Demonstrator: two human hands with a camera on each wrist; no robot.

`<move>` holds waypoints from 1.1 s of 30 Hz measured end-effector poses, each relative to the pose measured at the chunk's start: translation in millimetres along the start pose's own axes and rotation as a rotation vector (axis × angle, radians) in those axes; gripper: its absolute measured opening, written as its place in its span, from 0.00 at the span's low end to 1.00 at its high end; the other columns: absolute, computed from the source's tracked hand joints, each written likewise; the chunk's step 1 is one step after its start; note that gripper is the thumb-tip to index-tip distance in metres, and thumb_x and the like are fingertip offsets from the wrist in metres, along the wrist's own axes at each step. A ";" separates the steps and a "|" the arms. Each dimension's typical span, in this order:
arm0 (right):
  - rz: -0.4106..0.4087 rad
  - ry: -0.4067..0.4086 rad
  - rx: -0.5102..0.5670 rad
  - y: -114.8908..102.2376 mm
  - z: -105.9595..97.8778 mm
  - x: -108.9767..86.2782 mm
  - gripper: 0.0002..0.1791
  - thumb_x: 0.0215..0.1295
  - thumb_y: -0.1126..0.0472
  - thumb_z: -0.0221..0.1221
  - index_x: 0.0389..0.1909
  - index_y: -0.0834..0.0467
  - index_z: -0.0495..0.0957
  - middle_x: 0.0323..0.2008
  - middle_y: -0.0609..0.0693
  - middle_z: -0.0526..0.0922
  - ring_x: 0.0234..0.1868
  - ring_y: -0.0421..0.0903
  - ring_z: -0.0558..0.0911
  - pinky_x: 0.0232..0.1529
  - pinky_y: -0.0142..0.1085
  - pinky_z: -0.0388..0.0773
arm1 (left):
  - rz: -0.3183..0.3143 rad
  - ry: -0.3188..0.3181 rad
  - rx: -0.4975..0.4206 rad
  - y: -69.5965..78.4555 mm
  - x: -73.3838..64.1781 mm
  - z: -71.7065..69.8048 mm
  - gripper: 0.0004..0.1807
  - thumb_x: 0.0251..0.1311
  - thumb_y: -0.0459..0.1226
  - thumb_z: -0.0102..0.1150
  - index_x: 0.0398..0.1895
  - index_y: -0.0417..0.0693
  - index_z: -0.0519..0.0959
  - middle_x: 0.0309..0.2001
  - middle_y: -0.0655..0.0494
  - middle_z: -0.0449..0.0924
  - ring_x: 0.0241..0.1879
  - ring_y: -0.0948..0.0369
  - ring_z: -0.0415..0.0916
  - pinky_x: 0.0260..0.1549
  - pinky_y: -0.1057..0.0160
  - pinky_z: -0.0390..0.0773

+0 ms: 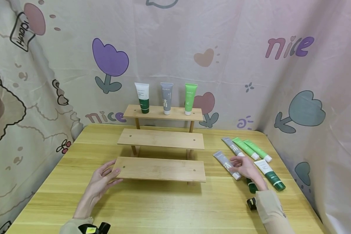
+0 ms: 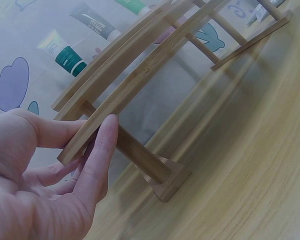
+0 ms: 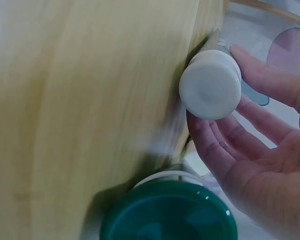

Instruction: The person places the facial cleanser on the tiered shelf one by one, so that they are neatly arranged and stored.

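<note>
A three-tier wooden display stand [image 1: 161, 169] stands on the table. My left hand [image 1: 100, 180] grips the left end of its lowest board, with thumb and fingers on opposite faces in the left wrist view. On the top board stand a white-and-green tube [image 1: 142, 97], a grey tube [image 1: 166, 97] and a light green tube [image 1: 190, 97], caps down. At the right, my right hand [image 1: 245, 168] pinches a lying grey tube [image 1: 222, 160] near its white cap [image 3: 210, 90]. A dark green capped tube [image 1: 252, 186] is partly hidden under that hand.
Beyond my right hand lie another grey tube [image 1: 231, 144] and two light green tubes [image 1: 245, 148]. A white-and-green tube [image 1: 270, 175] lies to its right. A patterned cloth [image 1: 169, 42] hangs behind and beside the wooden table [image 1: 152, 208].
</note>
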State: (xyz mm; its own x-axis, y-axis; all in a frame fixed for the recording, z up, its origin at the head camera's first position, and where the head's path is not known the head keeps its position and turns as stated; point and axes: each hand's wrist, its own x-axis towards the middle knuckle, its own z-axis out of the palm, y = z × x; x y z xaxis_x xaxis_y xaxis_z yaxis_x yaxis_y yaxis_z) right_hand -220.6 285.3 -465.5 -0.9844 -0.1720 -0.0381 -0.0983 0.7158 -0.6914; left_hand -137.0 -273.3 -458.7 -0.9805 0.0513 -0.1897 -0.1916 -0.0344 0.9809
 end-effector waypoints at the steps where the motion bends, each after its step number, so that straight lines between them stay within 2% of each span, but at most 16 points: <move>1: 0.003 -0.005 -0.009 0.1 -0.1 0.3 0.27 0.54 0.64 0.73 0.53 0.72 0.79 0.44 0.67 0.87 0.43 0.57 0.87 0.45 0.44 0.88 | 0.000 -0.001 -0.001 -0.1 0.0 0.0 0.41 0.73 0.34 0.54 0.80 0.37 0.44 0.54 0.53 0.61 0.43 0.67 0.78 0.51 0.66 0.88; 6: 0.015 -0.015 -0.042 0.5 -0.6 1.7 0.28 0.53 0.62 0.74 0.53 0.71 0.79 0.41 0.65 0.87 0.43 0.55 0.86 0.45 0.44 0.87 | -0.007 0.000 -0.010 0.4 -0.1 0.3 0.41 0.73 0.34 0.54 0.80 0.37 0.43 0.56 0.51 0.60 0.43 0.67 0.78 0.51 0.66 0.88; 14: 0.027 -0.001 -0.039 0.1 0.1 2.2 0.27 0.52 0.62 0.74 0.52 0.70 0.80 0.38 0.61 0.87 0.41 0.51 0.85 0.43 0.40 0.84 | -0.012 0.000 -0.018 1.8 -0.6 1.1 0.41 0.73 0.34 0.55 0.80 0.37 0.43 0.58 0.49 0.57 0.42 0.67 0.79 0.51 0.66 0.89; 21: 0.055 0.018 0.007 -1.8 1.5 1.1 0.27 0.53 0.63 0.74 0.52 0.71 0.80 0.39 0.62 0.86 0.42 0.51 0.84 0.42 0.35 0.82 | -0.018 -0.001 -0.013 1.2 -0.5 1.4 0.41 0.74 0.34 0.54 0.80 0.38 0.42 0.67 0.42 0.49 0.44 0.70 0.77 0.51 0.67 0.88; 27: 0.071 0.017 0.075 -6.2 0.2 -0.6 0.28 0.57 0.65 0.71 0.56 0.73 0.77 0.43 0.66 0.85 0.43 0.54 0.85 0.40 0.33 0.84 | -0.022 0.000 -0.014 0.9 -1.2 1.8 0.41 0.74 0.34 0.53 0.81 0.39 0.42 0.74 0.36 0.39 0.47 0.72 0.76 0.51 0.68 0.88; 33: 0.070 0.041 0.099 -13.8 -1.1 -0.3 0.28 0.60 0.65 0.69 0.59 0.73 0.75 0.44 0.67 0.84 0.44 0.55 0.85 0.37 0.29 0.83 | -0.020 0.001 -0.012 2.1 -1.6 2.4 0.41 0.74 0.34 0.53 0.80 0.38 0.42 0.73 0.37 0.42 0.45 0.70 0.77 0.51 0.68 0.88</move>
State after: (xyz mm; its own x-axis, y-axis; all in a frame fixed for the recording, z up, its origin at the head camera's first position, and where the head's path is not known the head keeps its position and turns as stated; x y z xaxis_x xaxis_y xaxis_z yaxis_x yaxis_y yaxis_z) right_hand -219.2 276.2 -455.1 -0.9937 -0.0946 -0.0606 -0.0162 0.6547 -0.7558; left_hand -135.7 -271.0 -456.3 -0.9766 0.0507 -0.2090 -0.2113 -0.0448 0.9764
